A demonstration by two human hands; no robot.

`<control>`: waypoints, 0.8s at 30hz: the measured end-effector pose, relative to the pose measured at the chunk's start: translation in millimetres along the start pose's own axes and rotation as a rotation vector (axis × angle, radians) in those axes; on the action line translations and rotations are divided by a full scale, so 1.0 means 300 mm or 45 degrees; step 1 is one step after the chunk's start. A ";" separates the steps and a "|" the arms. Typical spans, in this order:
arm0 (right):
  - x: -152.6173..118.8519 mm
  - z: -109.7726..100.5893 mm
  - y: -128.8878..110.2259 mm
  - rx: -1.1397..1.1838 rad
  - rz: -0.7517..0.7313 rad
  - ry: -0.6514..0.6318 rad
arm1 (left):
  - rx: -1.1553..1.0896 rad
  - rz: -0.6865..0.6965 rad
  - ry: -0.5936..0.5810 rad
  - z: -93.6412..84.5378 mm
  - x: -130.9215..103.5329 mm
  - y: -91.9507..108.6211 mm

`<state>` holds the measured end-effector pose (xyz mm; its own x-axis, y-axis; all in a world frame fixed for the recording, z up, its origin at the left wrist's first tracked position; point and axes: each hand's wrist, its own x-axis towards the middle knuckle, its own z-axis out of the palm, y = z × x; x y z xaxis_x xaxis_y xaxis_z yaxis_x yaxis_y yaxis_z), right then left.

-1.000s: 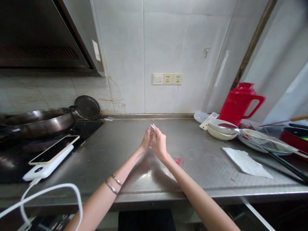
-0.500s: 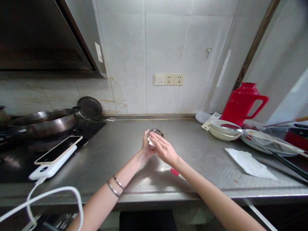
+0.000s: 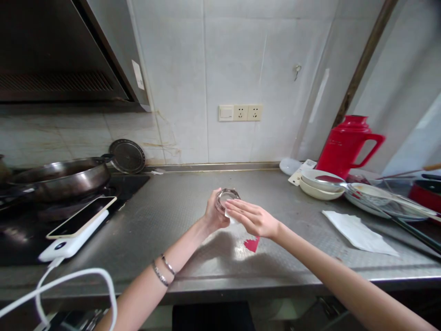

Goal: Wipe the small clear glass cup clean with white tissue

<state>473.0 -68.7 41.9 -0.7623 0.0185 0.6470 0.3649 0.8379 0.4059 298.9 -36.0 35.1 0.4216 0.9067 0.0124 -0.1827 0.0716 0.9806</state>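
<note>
Above the steel counter, my left hand [image 3: 213,217] is closed around a small clear glass [image 3: 223,195], its round mouth tilted toward me. My right hand [image 3: 254,219] lies across the near right side of the glass, fingers together and pressing a piece of white tissue [image 3: 229,218] against it. Most of the tissue is hidden under those fingers. On the counter just below my right hand is a flat red scrap [image 3: 251,244] with one jagged edge.
At left, a phone [image 3: 82,217] and white power bank [image 3: 74,239] with a cable lie by a large pan [image 3: 65,179] on the stove. Stacked bowls [image 3: 320,193], a red thermos [image 3: 346,147], plates [image 3: 367,207] and a folded white tissue sheet [image 3: 358,232] are at right.
The glass has tipped so more of its mouth faces me. My right hand has slid right and slightly down, and more of the red scrap shows.
</note>
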 end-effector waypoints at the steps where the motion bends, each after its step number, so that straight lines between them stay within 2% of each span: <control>1: -0.006 -0.008 0.004 -0.010 -0.008 0.005 | -0.177 -0.110 -0.053 0.004 -0.003 0.006; 3: -0.021 -0.022 0.014 -0.028 -0.001 0.025 | -0.525 -0.340 -0.185 0.010 -0.008 0.015; 4: -0.027 -0.027 0.018 -0.033 0.010 0.034 | -0.610 -0.408 -0.238 0.011 -0.009 0.016; 7: -0.038 -0.025 0.016 -0.040 0.091 0.046 | -0.680 -0.452 -0.273 0.012 -0.003 0.003; 12: -0.005 0.050 -0.043 -0.046 0.420 0.100 | -0.665 -0.276 -0.038 0.001 0.026 -0.044; 14: 0.023 0.097 -0.066 0.000 0.592 0.145 | -0.610 -0.195 -0.020 -0.010 0.038 -0.057; 17: 0.073 0.152 -0.075 0.065 0.896 0.315 | -0.520 -0.090 -0.031 -0.030 0.046 -0.066; 19: 0.105 0.170 -0.063 0.150 1.113 0.410 | -0.379 -0.033 0.004 -0.042 0.047 -0.067; 21: 0.130 0.173 -0.041 0.251 1.322 0.463 | -0.146 0.064 0.114 -0.051 0.048 -0.068; 24: 0.148 0.164 -0.001 0.357 1.532 0.496 | 0.286 0.377 0.323 -0.064 0.052 -0.069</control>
<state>412.7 -41.4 38.7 0.1867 0.7164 0.6722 0.5482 0.4918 -0.6764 292.3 -15.3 11.4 0.1443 0.9497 0.2778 -0.0536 -0.2728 0.9606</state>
